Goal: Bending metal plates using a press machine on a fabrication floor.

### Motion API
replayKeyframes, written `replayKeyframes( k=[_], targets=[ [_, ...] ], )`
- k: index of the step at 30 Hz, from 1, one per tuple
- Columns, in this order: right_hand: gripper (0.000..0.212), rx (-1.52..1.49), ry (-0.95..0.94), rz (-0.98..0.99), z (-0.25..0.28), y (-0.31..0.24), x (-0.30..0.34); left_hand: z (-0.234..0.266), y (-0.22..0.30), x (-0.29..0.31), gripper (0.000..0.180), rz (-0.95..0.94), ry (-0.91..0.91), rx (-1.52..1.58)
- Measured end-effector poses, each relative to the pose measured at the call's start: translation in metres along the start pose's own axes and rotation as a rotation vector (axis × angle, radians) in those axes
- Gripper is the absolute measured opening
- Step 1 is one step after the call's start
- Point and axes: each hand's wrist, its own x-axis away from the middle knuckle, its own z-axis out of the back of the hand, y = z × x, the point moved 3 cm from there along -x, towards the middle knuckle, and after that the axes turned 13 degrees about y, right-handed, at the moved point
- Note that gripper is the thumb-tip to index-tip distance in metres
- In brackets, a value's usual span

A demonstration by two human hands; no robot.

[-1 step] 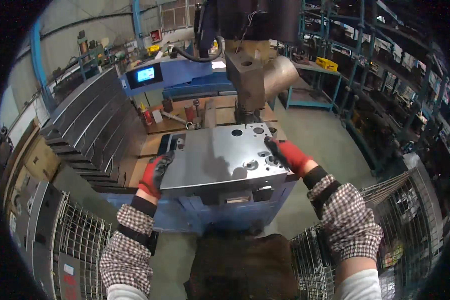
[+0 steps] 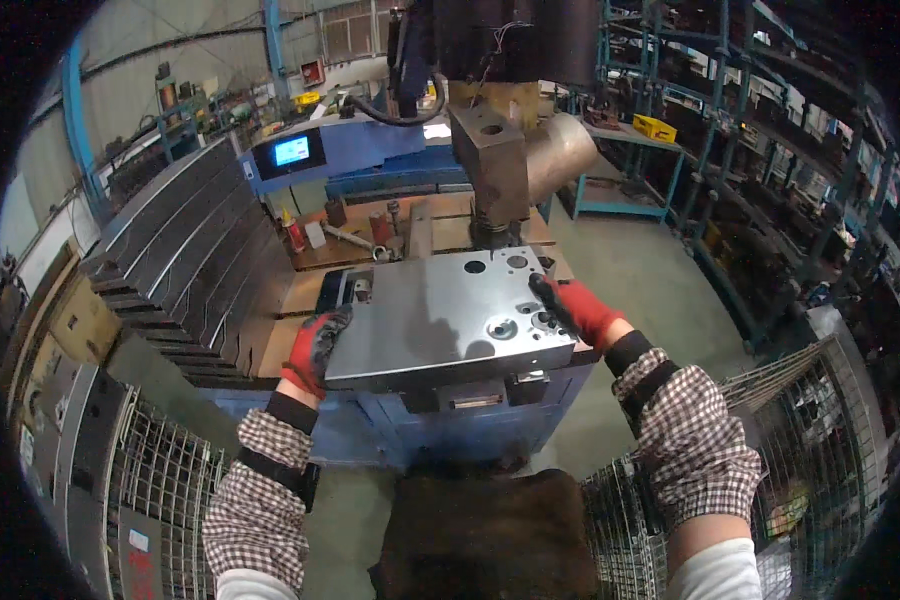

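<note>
Gloved left hand [image 2: 315, 348] and right hand [image 2: 578, 308] grip opposite edges of a grey steel plate [image 2: 440, 315] lying between them on the blue press table [image 2: 410, 420] (several holes already punched), its far edge under the punch head [image 2: 490, 175].

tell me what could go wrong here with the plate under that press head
Both gloved hands grip the metal plate at its edges. The right hand sits near the punched holes and not far from the press head, so fingers might get pinched. The left hand holds only the plate's edge; the plate could tilt or slip off the blue machine table.
</note>
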Motion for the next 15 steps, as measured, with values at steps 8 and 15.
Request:
replayKeyframes(
  k=[8,15],
  targets=[
    [0.073,-0.106,0.085,-0.098,-0.008,0.065,-0.031,0.003,-0.016,-0.033,0.031,-0.061,-0.163,-0.299],
    [0.066,-0.137,0.027,-0.073,0.0,0.063,-0.023,0.006,-0.03,-0.05,0.03,-0.093,-0.114,-0.242]
  ],
)
